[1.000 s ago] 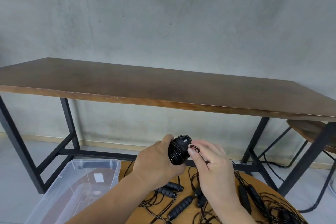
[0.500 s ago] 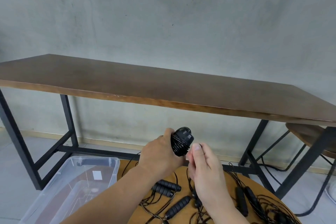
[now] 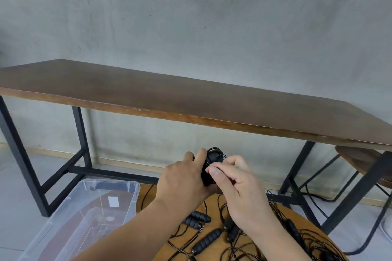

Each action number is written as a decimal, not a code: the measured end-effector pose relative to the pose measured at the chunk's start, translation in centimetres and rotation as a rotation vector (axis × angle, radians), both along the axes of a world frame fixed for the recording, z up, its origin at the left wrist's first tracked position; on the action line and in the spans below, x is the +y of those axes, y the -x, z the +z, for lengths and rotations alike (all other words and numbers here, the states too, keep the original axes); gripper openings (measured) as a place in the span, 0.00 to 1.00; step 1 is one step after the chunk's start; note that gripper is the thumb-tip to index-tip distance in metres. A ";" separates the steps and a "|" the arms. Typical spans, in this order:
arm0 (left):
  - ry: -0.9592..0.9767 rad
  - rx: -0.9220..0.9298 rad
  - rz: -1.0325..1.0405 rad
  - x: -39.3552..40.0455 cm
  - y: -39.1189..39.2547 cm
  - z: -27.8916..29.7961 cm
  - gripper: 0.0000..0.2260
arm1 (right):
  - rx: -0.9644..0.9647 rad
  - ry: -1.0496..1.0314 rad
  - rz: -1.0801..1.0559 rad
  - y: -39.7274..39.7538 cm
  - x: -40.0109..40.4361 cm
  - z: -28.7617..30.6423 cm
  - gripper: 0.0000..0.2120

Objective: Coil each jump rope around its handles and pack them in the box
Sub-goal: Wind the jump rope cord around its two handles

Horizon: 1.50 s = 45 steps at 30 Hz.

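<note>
Coiled jump rope [image 3: 212,165] held up between both hands above the round worktop [image 3: 214,201].

Left hand [image 3: 182,182] gripping the wound bundle, fingers curled round it; right hand [image 3: 235,184] pinching the cord against the bundle with thumb and forefinger. Below, loose ropes [image 3: 307,241] and black handles [image 3: 206,239] tangled on the worktop. Clear plastic box [image 3: 70,203] open at lower left, beside the worktop.

Long wooden table [image 3: 191,99], stool [image 3: 360,160]
</note>
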State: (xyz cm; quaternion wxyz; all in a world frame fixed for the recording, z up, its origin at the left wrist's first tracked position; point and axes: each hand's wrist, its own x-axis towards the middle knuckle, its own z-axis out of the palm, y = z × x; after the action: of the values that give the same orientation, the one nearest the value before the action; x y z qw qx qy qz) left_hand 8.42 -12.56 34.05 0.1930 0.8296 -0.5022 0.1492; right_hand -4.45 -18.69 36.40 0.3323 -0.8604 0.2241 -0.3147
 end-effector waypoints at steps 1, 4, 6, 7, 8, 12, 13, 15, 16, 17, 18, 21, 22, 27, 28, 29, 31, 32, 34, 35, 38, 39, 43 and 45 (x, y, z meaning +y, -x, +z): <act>0.010 0.007 -0.008 0.0 0.0 -0.1 0.26 | 0.008 -0.029 0.010 0.1 -0.2 0.3 0.17; 0.039 0.005 -0.013 0.2 -0.1 -0.3 0.27 | -0.032 -0.141 -0.004 0.5 -0.7 0.9 0.11; 0.071 -0.036 -0.026 0.3 -0.1 -0.4 0.28 | -0.082 -0.191 -0.065 0.7 -1.0 1.2 0.08; 0.075 -0.057 -0.032 0.4 0.0 -0.4 0.28 | -0.096 -0.217 -0.092 0.7 -1.1 1.2 0.07; 0.075 -0.072 -0.039 0.5 0.0 -0.4 0.28 | -0.114 -0.258 -0.117 0.7 -1.1 1.3 0.07; 0.063 -0.110 -0.064 0.5 0.5 -0.4 0.29 | -0.195 -0.402 -0.238 0.3 -1.3 1.5 0.03; 0.061 -0.119 -0.062 0.6 0.6 -0.4 0.29 | -0.203 -0.404 -0.259 0.2 -1.4 1.5 0.02; 0.067 -0.130 -0.056 0.6 0.6 -0.5 0.31 | -0.210 -0.400 -0.285 0.2 -1.4 1.5 0.03; 0.075 -0.136 -0.054 0.7 0.6 -0.6 0.32 | -0.212 -0.399 -0.292 0.2 -1.4 1.5 0.04; 0.082 -0.140 -0.050 0.7 0.6 -0.8 0.35 | -0.210 -0.402 -0.296 0.3 -1.4 1.5 0.04; 0.091 -0.139 -0.046 0.8 0.6 -0.9 0.37 | -0.202 -0.408 -0.293 0.4 -1.3 1.5 0.04; 0.130 -0.110 -0.058 0.9 0.6 -1.4 0.39 | -0.147 -0.429 -0.268 0.6 -1.2 1.5 0.04; 0.147 -0.113 -0.072 0.9 0.6 -1.6 0.37 | -0.115 -0.433 -0.257 0.6 -1.3 1.6 0.03; 0.163 -0.134 -0.112 0.9 0.6 -2.0 0.30 | -0.001 -0.436 -0.235 0.5 -1.7 1.9 0.05; 0.143 -0.121 -0.118 1.0 0.7 -1.8 0.30 | 0.008 -0.437 -0.233 0.4 -1.8 1.9 0.07; 0.112 -0.105 -0.120 1.1 0.8 -1.7 0.31 | 0.018 -0.444 -0.230 0.4 -2.0 1.9 0.10; 0.064 -0.085 -0.126 1.3 1.0 -1.6 0.32 | 0.042 -0.452 -0.220 0.4 -2.2 1.8 0.11; 0.053 -0.079 -0.128 1.4 1.1 -1.7 0.32 | 0.051 -0.441 -0.224 0.3 -2.2 1.6 0.10; 0.051 -0.082 -0.130 1.3 1.1 -2.0 0.32 | 0.060 -0.370 -0.259 0.1 -2.2 1.1 0.07; 0.049 -0.081 -0.132 1.2 1.1 -2.0 0.31 | 0.061 -0.322 -0.277 0.0 -2.2 0.9 0.05; 0.046 -0.047 -0.132 1.1 0.9 -2.2 0.31 | 0.058 -0.213 -0.279 0.0 -1.9 0.5 0.05; 0.046 -0.038 -0.137 1.2 0.8 -2.2 0.31 | 0.054 -0.190 -0.271 0.1 -1.9 0.4 0.05; 0.046 -0.025 -0.155 1.5 0.6 -1.9 0.31 | 0.040 -0.088 -0.260 0.5 -1.9 -0.1 0.05; 0.055 -0.018 -0.146 1.5 0.5 -1.9 0.31 | 0.017 -0.061 -0.262 0.6 -1.7 -0.2 0.05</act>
State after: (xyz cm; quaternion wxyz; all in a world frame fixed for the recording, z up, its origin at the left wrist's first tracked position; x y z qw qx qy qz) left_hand 7.88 -11.02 32.16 0.2217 0.7839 -0.5586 0.1558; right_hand -5.04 -20.40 36.15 0.3124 -0.8158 0.3471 -0.3412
